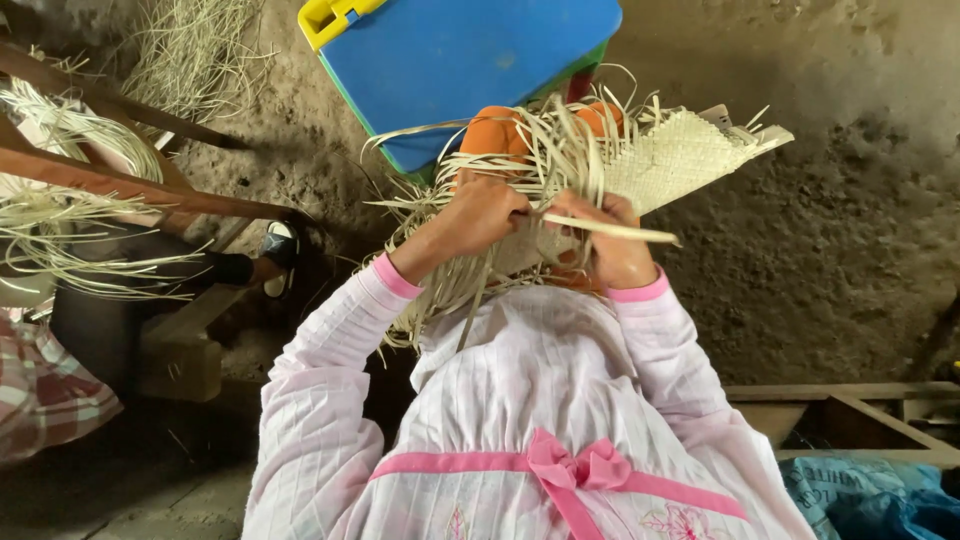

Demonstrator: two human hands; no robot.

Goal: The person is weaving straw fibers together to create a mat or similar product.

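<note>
A pale straw weaving [678,158] lies across my lap, its finished flat part pointing to the upper right and many loose strips [530,150] fanning out toward me. My left hand [480,212] is closed on a bunch of the loose strips. My right hand [612,240] grips a single strip [625,232] that sticks out to the right. Both hands sit side by side at the unfinished edge. My knees in orange cloth [492,132] show behind the strips.
A blue plastic stool with a yellow corner [460,60] stands on the dirt floor ahead. Brown wooden bars [130,185] with straw bundles [60,215] are at the left, beside another person's plaid cloth [40,385]. A wooden frame [850,410] and blue sack [870,495] lie at right.
</note>
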